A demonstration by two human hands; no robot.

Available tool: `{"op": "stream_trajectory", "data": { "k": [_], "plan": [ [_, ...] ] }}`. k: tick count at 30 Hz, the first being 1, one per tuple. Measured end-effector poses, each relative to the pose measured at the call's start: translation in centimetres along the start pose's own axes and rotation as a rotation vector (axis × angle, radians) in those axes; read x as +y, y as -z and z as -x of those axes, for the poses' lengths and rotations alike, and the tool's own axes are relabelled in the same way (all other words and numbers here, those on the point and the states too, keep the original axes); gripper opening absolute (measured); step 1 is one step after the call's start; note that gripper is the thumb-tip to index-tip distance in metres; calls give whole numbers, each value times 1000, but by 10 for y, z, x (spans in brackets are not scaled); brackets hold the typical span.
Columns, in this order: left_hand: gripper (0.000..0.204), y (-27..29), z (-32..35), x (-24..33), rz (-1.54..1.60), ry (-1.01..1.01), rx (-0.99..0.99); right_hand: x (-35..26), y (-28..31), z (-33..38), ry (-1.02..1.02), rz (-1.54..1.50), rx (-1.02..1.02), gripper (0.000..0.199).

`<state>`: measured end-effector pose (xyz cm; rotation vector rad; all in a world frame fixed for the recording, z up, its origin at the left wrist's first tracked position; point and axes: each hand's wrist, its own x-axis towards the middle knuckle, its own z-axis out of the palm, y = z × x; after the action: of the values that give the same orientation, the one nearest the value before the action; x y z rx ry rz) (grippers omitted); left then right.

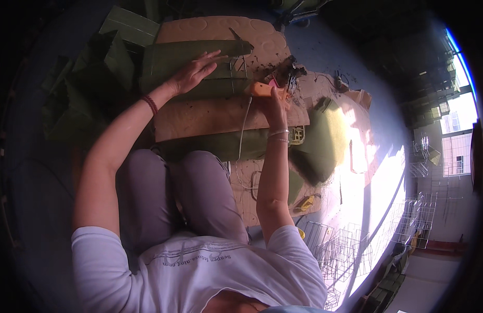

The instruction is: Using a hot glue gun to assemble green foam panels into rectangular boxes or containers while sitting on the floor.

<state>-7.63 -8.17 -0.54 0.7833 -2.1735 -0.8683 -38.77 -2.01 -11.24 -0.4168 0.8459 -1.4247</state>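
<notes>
The fingers [209, 55] of the left hand [192, 74] are held straight and slightly parted over the olive-green fabric panel [171, 58]; whether it is touched cannot be told. By the right hand [273, 107], the orange plastic hand tool [260, 89] with its thin white cord [245, 125] is gripped, just past the panel's right end, near an exposed thin metal wire frame [245, 64]. For good work, the panel is best pressed flat, the cord left slack and the left fingertips kept off the tool's working end, which cannot be made out clearly. At the right edge of the embossed brown cardboard sheet [210, 26], movement is hemmed in by a dark tangled clump [292, 71]; more room is offered along the far edge.
</notes>
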Motion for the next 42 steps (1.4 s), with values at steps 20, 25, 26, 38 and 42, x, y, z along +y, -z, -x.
{"op": "stream_trajectory", "data": {
  "k": [20,25,26,38,42],
  "plan": [
    [49,2,2,10,-347,-264,-141,-50,-162,32,484,1019,65,35],
    [65,2,3,6,-399,-307,-97,-40,-156,38,527,1017,125,31],
    [71,2,4,6,-417,-302,-106,-38,-154,40,525,1025,143,30],
    [48,0,4,16,-386,-347,-55,-10,-132,62,488,881,268,20],
    [25,-3,1,20,-391,-394,-59,1,-118,56,503,880,338,21]
  ]
}}
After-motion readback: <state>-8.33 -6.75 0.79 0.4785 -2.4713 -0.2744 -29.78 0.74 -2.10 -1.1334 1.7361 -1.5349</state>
